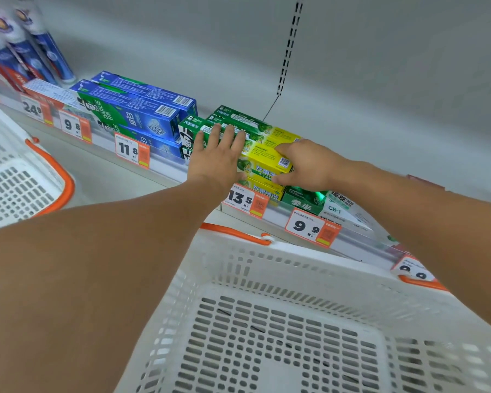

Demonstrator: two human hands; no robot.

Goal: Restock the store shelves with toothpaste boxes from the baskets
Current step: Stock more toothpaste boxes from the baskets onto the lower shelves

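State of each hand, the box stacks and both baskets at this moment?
left hand: flat on the green-yellow boxes
right hand: grips that stack's end
blue boxes: stacked on shelf
near basket: empty
far basket: visible part empty

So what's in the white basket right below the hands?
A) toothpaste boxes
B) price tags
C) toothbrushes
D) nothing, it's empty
D: the white basket shows only its bare slotted floor, while both hands, left hand and right hand, rest on the green-and-yellow toothpaste boxes on the shelf.
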